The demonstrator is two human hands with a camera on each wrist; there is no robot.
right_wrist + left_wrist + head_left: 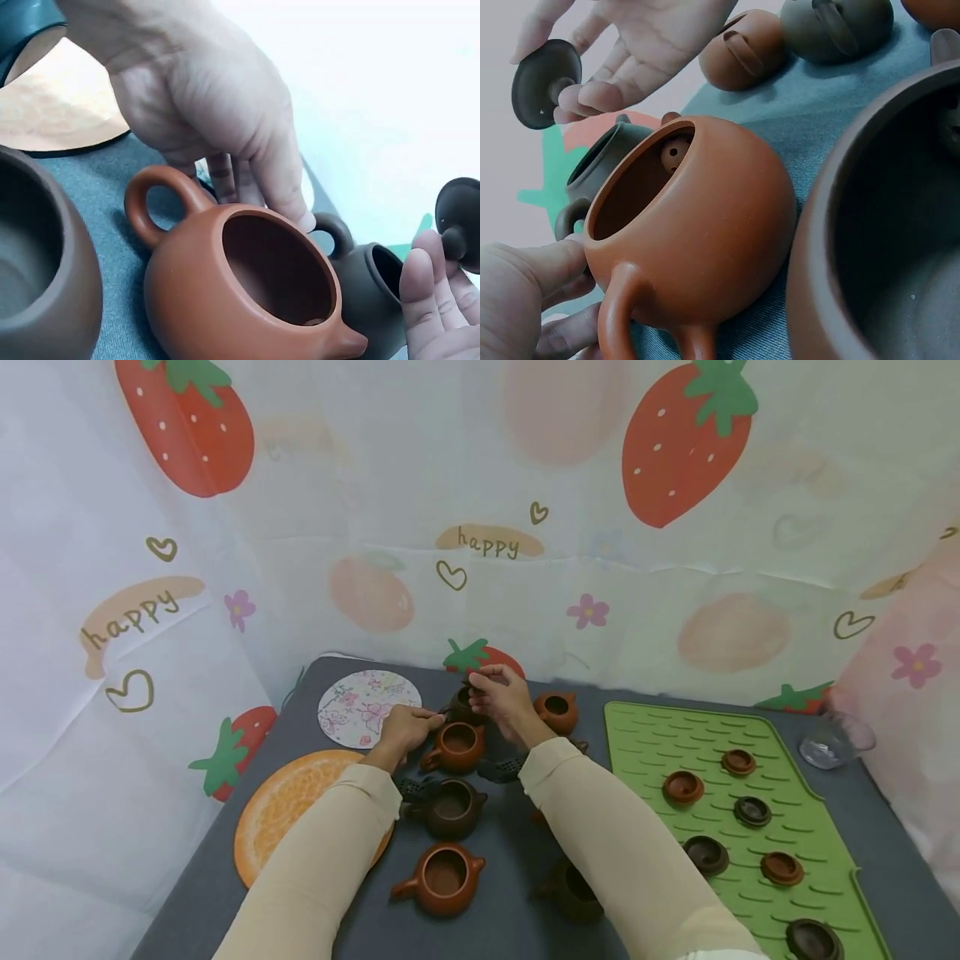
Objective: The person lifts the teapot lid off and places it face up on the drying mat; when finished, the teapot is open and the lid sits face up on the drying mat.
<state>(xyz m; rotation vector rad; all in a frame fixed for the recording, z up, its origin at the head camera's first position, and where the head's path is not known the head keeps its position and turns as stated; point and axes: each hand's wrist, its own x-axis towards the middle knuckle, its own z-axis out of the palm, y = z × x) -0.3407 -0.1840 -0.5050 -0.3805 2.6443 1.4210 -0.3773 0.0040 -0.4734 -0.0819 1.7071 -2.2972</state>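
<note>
My right hand (pixel 508 703) is raised over the far end of the table and pinches a small dark round lid (pixel 546 84) by its knob, tilted on edge. Below the lid stands a dark teapot (pixel 360 277) with its top uncovered. The fingertips of my left hand (pixel 405 728) pinch at the loop handle of that teapot, partly hidden behind a reddish-brown teapot (pixel 735 217) in the left wrist view. This nearer pot also has no lid on, and its strainer holes show inside.
More lidless teapots, such as a dark brown pot (pixel 471 817) and a reddish pot (pixel 444 906), stand nearer me. Several lids lie on a green mat (pixel 637 735) at right, beside a clear glass vessel (pixel 825 745). An orange-slice mat (pixel 281 810) and floral mat (pixel 352 702) lie left.
</note>
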